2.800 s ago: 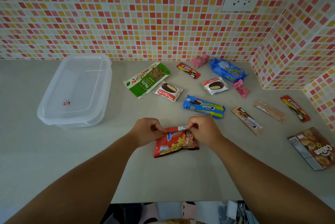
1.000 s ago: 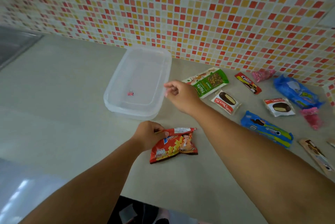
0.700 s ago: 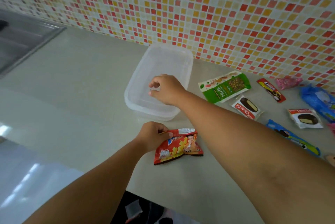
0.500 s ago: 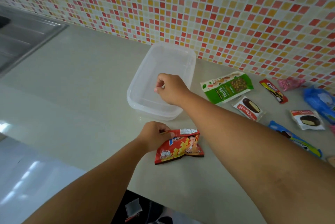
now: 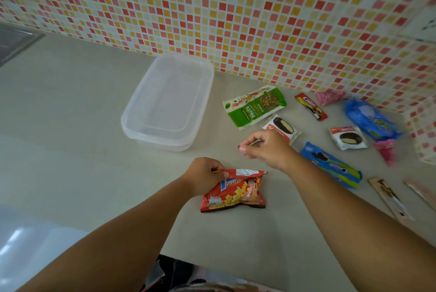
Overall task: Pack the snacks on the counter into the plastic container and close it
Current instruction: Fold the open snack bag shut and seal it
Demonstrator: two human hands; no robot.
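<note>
A clear plastic container with its lid on stands at the back of the counter, near the tiled wall. In front of it lies a red potato snack bag. My left hand pinches the bag's folded top edge. My right hand hovers just above and right of the bag, fingers closed on a small pink clip. To the right lie a green nuts bag, two choco pies and a blue Oreo pack.
Further right lie a red Oreo stick, a blue bag, two pink candy packets and a brown wafer stick. A steel sink sits far left. The counter's front edge runs below my arms.
My right hand reached onto the container lid, took the small pink clip from it and drew back toward the red bag. My left hand stayed on the bag's top.
</note>
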